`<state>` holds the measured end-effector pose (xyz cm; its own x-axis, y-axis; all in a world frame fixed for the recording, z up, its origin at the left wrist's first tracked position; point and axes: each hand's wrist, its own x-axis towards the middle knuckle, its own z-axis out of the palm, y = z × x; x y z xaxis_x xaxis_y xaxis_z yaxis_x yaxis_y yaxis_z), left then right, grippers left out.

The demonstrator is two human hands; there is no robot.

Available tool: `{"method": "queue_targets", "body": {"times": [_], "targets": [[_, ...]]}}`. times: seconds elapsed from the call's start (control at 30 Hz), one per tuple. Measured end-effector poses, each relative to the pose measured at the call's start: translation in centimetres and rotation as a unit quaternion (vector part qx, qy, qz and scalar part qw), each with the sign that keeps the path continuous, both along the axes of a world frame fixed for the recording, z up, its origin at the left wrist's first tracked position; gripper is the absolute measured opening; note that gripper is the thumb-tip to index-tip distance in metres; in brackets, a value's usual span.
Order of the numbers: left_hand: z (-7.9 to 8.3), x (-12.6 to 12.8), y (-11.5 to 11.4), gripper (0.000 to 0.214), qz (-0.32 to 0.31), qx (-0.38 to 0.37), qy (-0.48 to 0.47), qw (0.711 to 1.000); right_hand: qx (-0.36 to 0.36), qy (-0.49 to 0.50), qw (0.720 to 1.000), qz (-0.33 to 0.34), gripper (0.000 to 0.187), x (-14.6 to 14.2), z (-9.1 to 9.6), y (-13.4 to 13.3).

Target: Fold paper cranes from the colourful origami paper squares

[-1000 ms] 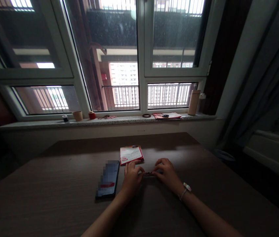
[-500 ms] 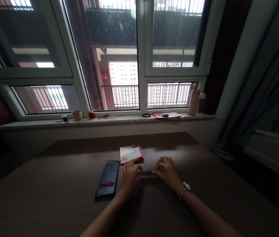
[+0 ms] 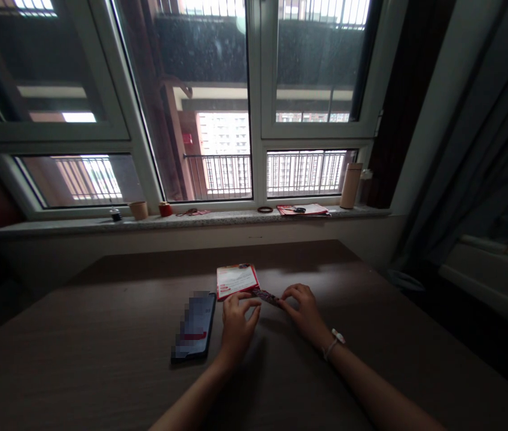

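My right hand (image 3: 304, 308) pinches the near end of a thin, dark patterned strip (image 3: 267, 296), perhaps folded paper, between thumb and fingertips. The strip slants up and to the left, its far end close to a red-and-white card or booklet (image 3: 237, 280) on the table. My left hand (image 3: 238, 323) is beside the strip with thumb and forefinger curved and apart, nothing visible between them. Its fingertips are near the booklet's lower edge. A phone (image 3: 197, 329) lies just left of that hand, its screen partly pixelated.
The brown table (image 3: 101, 329) reaches toward a windowsill (image 3: 222, 219). Along the sill stand a small dark bottle (image 3: 116, 214), a paper cup (image 3: 139, 210), a red spool-like item (image 3: 165, 209), a dark ring (image 3: 265, 209), red papers (image 3: 305, 209) and a tan flask (image 3: 351, 185).
My left thumb and forefinger have let go of the strip and parted. The strip, held in my right hand, has swung so its left end points away toward the booklet.
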<state>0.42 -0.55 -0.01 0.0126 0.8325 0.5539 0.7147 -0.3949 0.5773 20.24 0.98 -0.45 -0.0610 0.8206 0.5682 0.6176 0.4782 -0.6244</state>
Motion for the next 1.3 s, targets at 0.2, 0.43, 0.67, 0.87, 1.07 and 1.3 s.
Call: {"method": "queue_targets", "body": {"times": [0.2,0.43,0.67,0.87,1.07,1.3], "targets": [[-0.6,0.8,0.2,0.022,-0.038,-0.06,-0.007,0.997,-0.018,0.05,0.998,0.038,0.013,-0.4,-0.6,0.2],[0.1,0.8,-0.1,0.032,-0.06,-0.127,-0.034,0.99,-0.1,0.105,0.985,0.098,0.01,-0.7,-1.0,0.4],[-0.1,0.8,-0.1,0.031,-0.069,-0.13,-0.049,0.988,-0.101,0.098,0.984,0.106,0.018,-0.7,-0.4,-0.1],[0.3,0.9,-0.2,0.03,-0.074,-0.14,-0.044,0.986,-0.085,0.107,0.984,0.111,0.015,-0.9,-0.5,0.1],[0.2,1.0,-0.3,0.03,-0.076,-0.13,-0.044,0.988,-0.073,0.134,0.984,0.095,0.02,-1.0,-0.8,0.4],[-0.2,0.9,-0.1,0.03,-0.078,-0.122,-0.044,0.988,-0.079,0.127,0.985,0.086,0.025,-0.9,-0.6,0.3]]}}
